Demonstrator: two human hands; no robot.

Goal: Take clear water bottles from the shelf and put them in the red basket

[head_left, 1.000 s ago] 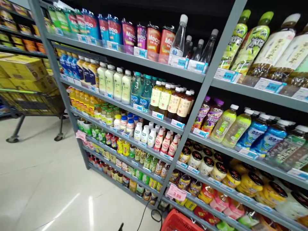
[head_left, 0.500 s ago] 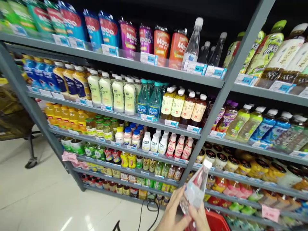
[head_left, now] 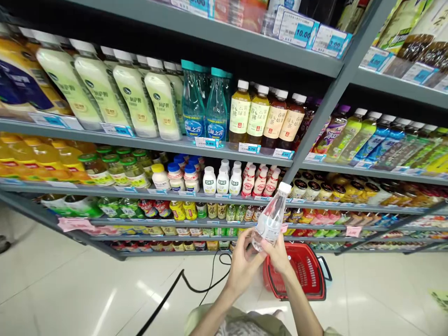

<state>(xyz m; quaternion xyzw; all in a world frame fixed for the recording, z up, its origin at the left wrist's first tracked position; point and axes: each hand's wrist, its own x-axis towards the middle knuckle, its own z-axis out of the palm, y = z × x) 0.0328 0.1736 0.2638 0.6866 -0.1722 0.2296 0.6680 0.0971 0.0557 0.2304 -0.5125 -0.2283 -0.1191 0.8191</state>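
Clear plastic bottle (head_left: 270, 221), white cap, tilted with the cap up and to the right; held in front of the shelving, above the floor and just over the basket.

Head view, item by item:

- Left hand (head_left: 242, 261): fingers curled around the bottle's lower end from the left, closed on it.
- Right hand (head_left: 280, 256): fingers wrapped on the bottle's base from the right and below, closed on it. Both hands touch each other at the bottle's foot.
- Red basket (head_left: 308, 275): plastic mesh, standing on the floor just beside the shelf foot, directly under the right hand; its rim is partly hidden by the wrist.
- Grey shelf unit (head_left: 315, 121): steel, several tiers, with a slanted upright running just behind the bottle's cap. Tier edges carry price tags (head_left: 301, 30).
- Pale green bottles (head_left: 129, 93): upper tier, left, packed shoulder to shoulder up to the shelf edge.
- Teal water bottles (head_left: 206, 100) and tea bottles (head_left: 266, 116): same tier, just beside one another, close to the upright.
- Small white bottles (head_left: 224, 179): next tier down, level with the cap, to its left.
- Black cable (head_left: 182, 280): loops across the floor from the shelf foot toward the person.
- Floor (head_left: 70, 289): glossy pale tile, open to the left of the hands and to the right of the basket.
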